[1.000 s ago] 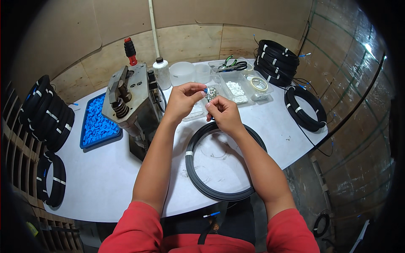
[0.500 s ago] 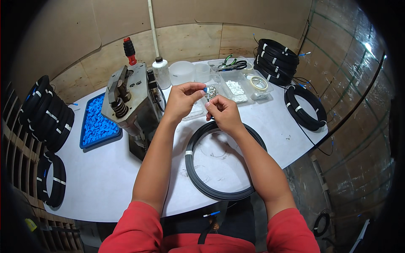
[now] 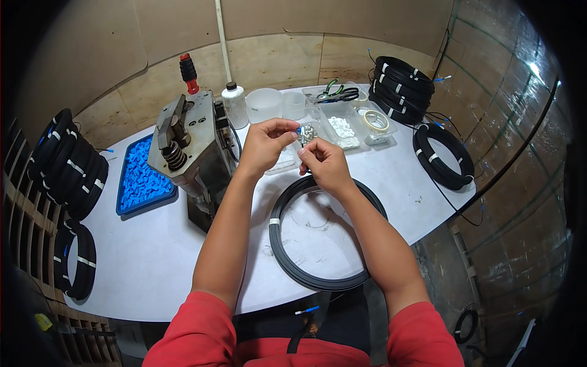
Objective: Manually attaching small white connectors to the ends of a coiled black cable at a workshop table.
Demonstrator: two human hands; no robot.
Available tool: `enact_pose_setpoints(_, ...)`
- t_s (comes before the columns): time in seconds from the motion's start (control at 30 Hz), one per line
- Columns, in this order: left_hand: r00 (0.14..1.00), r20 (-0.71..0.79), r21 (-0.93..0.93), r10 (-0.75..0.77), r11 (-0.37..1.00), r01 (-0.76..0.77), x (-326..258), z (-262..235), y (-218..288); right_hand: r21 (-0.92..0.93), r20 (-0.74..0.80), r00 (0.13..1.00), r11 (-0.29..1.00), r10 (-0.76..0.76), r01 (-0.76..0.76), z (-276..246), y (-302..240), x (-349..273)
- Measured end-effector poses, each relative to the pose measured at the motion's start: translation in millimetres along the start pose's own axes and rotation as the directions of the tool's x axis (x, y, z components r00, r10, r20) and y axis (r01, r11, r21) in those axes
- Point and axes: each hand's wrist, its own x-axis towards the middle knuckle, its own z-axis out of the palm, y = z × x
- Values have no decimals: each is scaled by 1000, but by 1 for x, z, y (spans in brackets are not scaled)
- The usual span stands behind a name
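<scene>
Your left hand (image 3: 268, 147) pinches a small blue connector (image 3: 299, 131); your right hand (image 3: 326, 164), left of the far-right cable coil (image 3: 422, 147), curls its fingers close, hold unclear.

Connector piece (image 3: 299, 131), one: small, bright blue, pinched between thumb and fingertips of the left hand (image 3: 264, 147), raised just beyond the fingertips of the right hand (image 3: 325, 166); finer detail too small to tell. Cable coil (image 3: 324, 284), one: black, many turns laid close in a broad ring, bound at its left side by a white band (image 3: 274, 221), lying flat below the hands, upper edge partly hidden by the right.
</scene>
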Motion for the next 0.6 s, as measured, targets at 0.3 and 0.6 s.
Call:
enact_pose_setpoints(0.3, 1000, -2, 21, 4, 1000, -4, -1, 0, 0, -8, 0, 1000, 1000, 6, -6, 0, 1, 0)
enact_pose_setpoints(0.6, 1000, 1, -22, -1, 1000, 1, 0, 2, -1, -9, -4, 1000, 1000, 3, -3, -1, 3, 1)
